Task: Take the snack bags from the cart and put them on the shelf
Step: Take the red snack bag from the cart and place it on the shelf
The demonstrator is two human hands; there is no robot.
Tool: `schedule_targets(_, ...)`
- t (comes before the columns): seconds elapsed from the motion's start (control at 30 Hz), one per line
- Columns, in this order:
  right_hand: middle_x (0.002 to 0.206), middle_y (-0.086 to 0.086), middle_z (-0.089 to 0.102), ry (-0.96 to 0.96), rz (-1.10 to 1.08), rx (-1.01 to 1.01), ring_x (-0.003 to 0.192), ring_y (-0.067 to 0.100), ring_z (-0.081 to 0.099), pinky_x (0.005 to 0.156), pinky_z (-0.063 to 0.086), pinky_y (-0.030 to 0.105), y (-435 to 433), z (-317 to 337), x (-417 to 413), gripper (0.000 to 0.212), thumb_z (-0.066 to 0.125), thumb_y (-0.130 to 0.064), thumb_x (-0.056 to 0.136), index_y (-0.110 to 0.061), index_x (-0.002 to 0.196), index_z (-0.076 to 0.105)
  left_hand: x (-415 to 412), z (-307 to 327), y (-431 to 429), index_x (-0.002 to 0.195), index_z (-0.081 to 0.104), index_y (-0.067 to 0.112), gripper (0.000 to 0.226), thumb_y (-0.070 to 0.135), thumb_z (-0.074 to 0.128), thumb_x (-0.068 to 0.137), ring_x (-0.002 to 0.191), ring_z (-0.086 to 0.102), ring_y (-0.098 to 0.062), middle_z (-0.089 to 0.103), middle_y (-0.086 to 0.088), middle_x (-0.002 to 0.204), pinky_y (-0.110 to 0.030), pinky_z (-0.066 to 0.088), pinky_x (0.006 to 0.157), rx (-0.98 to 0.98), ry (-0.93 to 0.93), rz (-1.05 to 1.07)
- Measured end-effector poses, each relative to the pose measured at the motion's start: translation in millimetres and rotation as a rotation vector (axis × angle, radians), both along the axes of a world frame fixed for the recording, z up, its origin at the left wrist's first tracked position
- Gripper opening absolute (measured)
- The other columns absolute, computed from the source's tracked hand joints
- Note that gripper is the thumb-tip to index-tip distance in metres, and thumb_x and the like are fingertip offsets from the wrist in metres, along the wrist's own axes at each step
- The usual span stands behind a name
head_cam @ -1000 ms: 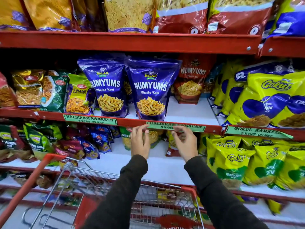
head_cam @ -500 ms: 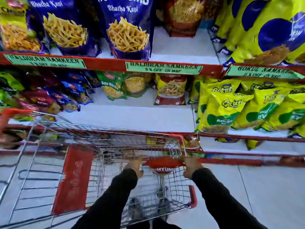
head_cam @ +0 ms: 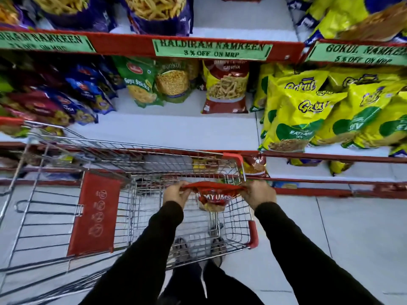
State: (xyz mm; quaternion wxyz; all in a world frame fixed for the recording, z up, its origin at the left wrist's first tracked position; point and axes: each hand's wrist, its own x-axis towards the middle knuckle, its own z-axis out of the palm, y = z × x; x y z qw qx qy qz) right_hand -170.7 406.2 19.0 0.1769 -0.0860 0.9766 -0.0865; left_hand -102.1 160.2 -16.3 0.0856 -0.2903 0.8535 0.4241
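Note:
A red Numyums snack bag (head_cam: 214,195) hangs inside the wire cart (head_cam: 154,150), held by its top edge. My left hand (head_cam: 176,193) grips the bag's left top corner and my right hand (head_cam: 259,193) grips its right top corner. The bag's lower part shows yellow snacks through the wire. Above, the red-edged shelf (head_cam: 123,44) carries purple Numyums bags (head_cam: 158,14), with a bare white stretch to their right. Nothing else shows in the cart's basket.
The cart's red child-seat flap (head_cam: 94,213) stands to the left. Yellow Gokul bags (head_cam: 308,111) fill the middle shelf on the right; Haldiram packs (head_cam: 225,86) sit at its back. Grey floor tiles lie to the right. My feet show under the cart.
My hands came down from the shelf edge into the cart and took hold of the red bag's top. The view tilted downward and moved closer.

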Motion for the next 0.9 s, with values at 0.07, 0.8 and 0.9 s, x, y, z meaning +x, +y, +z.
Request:
schedule_targets(0.07,0.096,0.003,0.077,0.022,-0.093,-0.148,0.098,0.027,0.068,0.092,0.049,0.037,8.1,12.9,-1.3,0.024,0.07,-0.046,0.079,-0.034,0.099,0.076,2.1,16.4,0.5,0.109,0.067,0.001,0.025,0.013,0.066,0.087,0.104,0.066,-0.031,0.072,-0.018,0.11,-0.031,0.05,0.094,0.063,0.075,0.026)
schedule_targets(0.8,0.07,-0.02,0.075,0.537,-0.112,-1.464,0.066,-0.006,0.066,0.064,0.055,0.013,4.4,305.9,-90.4,0.021,0.076,-0.011,0.081,-0.03,0.079,0.071,-118.5,330.9,22.7,0.091,0.068,0.019,0.008,0.024,0.061,0.091,0.081,0.063,0.001,0.072,0.011,0.09,-0.019,0.052,0.078,0.613,0.99,0.126)
schedule_targets(0.9,0.066,-0.021,0.073,0.624,-0.127,-1.515,0.064,-0.011,0.065,0.061,0.05,0.008,-0.8,348.4,-116.3,0.018,0.074,-0.01,0.084,-0.026,0.082,0.067,-151.2,374.9,31.0,0.089,0.068,0.017,0.011,0.022,0.06,0.092,0.084,0.062,-0.009,0.073,0.005,0.087,-0.03,0.052,0.084,0.61,1.069,0.124)
